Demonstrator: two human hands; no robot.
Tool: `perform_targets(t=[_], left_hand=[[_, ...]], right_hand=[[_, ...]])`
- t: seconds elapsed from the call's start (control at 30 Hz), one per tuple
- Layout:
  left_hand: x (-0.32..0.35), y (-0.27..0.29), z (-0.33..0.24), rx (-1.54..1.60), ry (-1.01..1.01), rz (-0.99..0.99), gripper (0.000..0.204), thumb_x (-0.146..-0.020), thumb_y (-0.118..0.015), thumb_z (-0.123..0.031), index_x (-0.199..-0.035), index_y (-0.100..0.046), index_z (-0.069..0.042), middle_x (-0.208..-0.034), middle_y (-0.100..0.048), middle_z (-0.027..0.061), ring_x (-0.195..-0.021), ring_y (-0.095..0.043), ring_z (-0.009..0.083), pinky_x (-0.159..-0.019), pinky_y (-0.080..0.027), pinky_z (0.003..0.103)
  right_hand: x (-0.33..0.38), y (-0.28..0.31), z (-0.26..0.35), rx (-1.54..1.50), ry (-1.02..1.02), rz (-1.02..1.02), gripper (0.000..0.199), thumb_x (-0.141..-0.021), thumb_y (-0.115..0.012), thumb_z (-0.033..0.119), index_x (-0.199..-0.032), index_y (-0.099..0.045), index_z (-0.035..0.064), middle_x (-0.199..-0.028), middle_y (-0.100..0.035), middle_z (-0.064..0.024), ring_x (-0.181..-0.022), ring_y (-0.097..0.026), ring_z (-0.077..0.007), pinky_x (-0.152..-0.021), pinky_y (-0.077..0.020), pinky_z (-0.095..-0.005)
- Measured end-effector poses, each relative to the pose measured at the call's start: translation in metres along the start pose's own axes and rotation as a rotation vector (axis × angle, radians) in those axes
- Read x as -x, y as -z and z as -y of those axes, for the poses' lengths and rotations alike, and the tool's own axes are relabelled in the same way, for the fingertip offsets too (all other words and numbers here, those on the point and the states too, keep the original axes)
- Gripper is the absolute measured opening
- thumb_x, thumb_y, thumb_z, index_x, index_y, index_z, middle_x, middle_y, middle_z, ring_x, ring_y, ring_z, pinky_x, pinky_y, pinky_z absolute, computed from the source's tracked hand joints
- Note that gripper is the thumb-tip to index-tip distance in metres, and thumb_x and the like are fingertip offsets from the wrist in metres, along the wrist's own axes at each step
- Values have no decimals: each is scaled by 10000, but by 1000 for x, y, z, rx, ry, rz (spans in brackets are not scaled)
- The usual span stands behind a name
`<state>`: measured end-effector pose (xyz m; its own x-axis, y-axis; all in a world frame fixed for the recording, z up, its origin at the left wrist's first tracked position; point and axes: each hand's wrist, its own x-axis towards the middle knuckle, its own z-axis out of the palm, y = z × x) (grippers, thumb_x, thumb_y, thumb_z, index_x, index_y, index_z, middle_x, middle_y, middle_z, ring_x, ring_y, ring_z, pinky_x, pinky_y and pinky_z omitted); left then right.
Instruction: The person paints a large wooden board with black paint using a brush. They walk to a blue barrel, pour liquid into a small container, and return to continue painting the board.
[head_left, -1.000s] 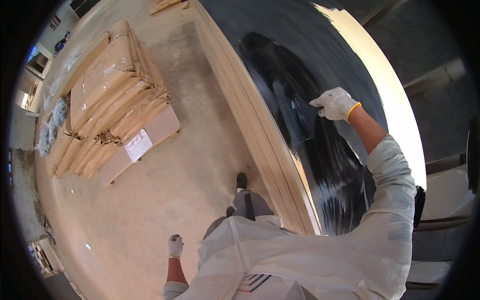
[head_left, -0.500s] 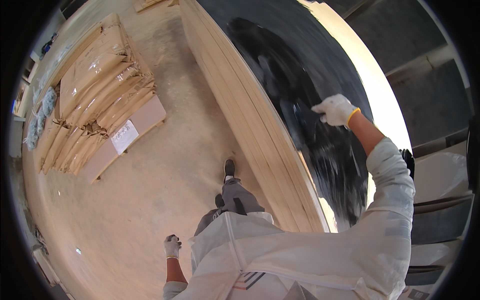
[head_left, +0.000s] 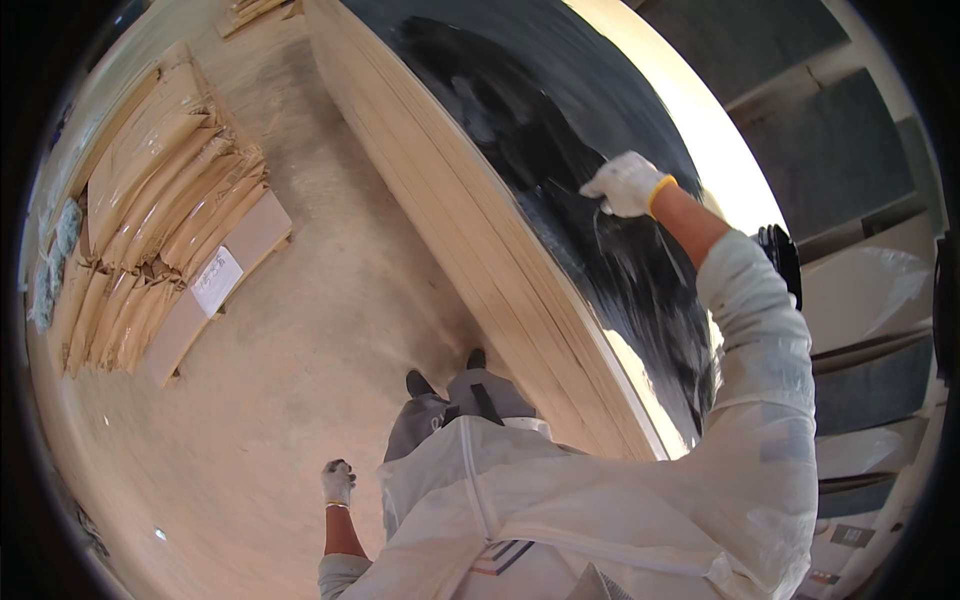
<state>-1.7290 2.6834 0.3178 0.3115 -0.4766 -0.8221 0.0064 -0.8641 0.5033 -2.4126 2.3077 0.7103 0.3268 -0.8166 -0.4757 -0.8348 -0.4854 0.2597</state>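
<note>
My right hand, in a white knit glove with a yellow cuff, is closed above a large panel streaked with wet-looking black coating. Whatever it grips is hard to make out against the black surface. Pale, uncoated strips show along the panel's far right side and near its front corner. Beneath the panel lies a tall stack of light-brown boards, their long edges facing me. My left hand, also gloved and with dark stains on the fingers, hangs low over the floor at my side. Its fingers are curled, and nothing shows in them.
On the left, brown paper-wrapped packages are piled with a white sheet on the near side. Dark panels stand or lie along the right. The concrete floor runs between the board stack and the packages.
I have stepped along the stack, and my feet are now nearly side by side. The view has shifted, with stack and packages further left. My right hand stays closed over the black surface.
</note>
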Motion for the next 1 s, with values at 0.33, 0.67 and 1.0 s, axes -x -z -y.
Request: perform_targets(t=[0.33, 0.67, 1.0], left_hand=[[23, -25, 33, 159, -38, 74, 187, -977, -580, -123, -1135, -644, -45, -835, -671, 81, -556, -627, 174, -426, -467, 300], [115, -119, 153, -35, -52, 45, 146, -963, -592, -104, -1083, -651, -47, -828, -660, 70, -563, -635, 173, -443, -475, 296], [260, -109, 348, -158, 167, -16, 133, -962, -610, -135, -1069, -655, -69, -771, -654, 70, -534, -630, 197, -429, -496, 345]], right_hand=[[99, -51, 28, 21, 39, 138, 486, -859, -708, 219, -1344, -713, 236, -1180, -761, -67, -1107, -710, -288, -960, -559, -403], [276, -144, 72, 1, 27, 167, 463, -878, -608, 158, -1322, -723, 223, -1099, -772, -93, -1042, -736, -289, -895, -573, -415], [386, -214, 63, -102, 54, 33, 467, -769, -649, 140, -1210, -778, 223, -1024, -776, -105, -980, -745, -322, -847, -579, -442]])
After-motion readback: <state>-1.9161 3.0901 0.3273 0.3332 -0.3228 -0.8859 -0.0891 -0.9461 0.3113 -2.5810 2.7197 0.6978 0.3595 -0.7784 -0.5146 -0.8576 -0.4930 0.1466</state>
